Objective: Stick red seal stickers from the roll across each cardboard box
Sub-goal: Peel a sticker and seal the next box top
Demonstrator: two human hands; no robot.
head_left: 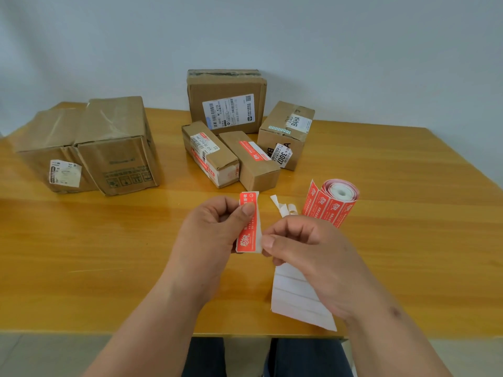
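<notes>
My left hand (pixel 215 227) pinches a red seal sticker (pixel 246 232) near its top, above the table's near middle. My right hand (pixel 307 248) pinches the white backing at the sticker's right edge. The red sticker roll (pixel 333 200) lies on its side to the right. Two long cardboard boxes (pixel 209 153) (pixel 251 161) behind my hands each carry a red sticker on top. Two big boxes (pixel 49 148) (pixel 119 145) stand at the left, a tall one (pixel 226 102) at the back, a smaller one (pixel 285 131) at the right.
A strip of white backing paper (pixel 296 297) lies under my right hand, reaching the front edge of the wooden table (pixel 408 240). Curled backing scraps (pixel 284 208) lie beside the roll. A pale wall stands behind the table.
</notes>
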